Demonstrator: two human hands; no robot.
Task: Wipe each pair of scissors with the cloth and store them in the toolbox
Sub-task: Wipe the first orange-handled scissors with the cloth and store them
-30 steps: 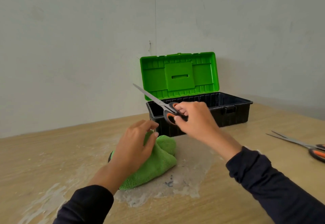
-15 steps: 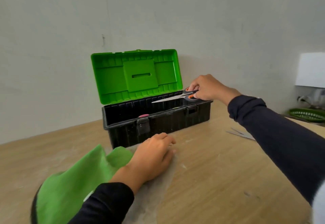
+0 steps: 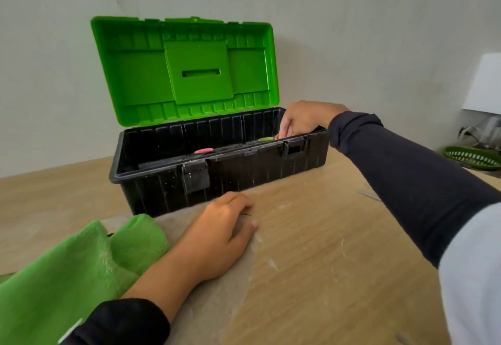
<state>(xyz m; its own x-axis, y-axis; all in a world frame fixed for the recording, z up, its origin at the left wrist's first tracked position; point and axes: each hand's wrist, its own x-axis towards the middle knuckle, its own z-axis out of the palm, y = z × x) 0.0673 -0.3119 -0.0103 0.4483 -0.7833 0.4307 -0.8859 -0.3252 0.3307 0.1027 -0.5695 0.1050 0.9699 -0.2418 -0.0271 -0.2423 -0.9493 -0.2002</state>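
Observation:
The black toolbox stands at the back of the table with its green lid raised. My right hand reaches down into the box's right end, its fingers curled on the orange-handled scissors; only a sliver of orange shows at the fingertips. A pink handle and a yellow-green handle lie inside the box. My left hand rests on the table in front of the box, fingers relaxed and holding nothing. The green cloth lies just to its left.
A blade tip of another pair of scissors shows on the table behind my right forearm. A green basket and a white object stand at the far right. The wooden table has pale smears.
My right hand has carried the orange-handled scissors from above the cloth over to the box and lowered them into its right end. My left hand has left the cloth and settled on the table.

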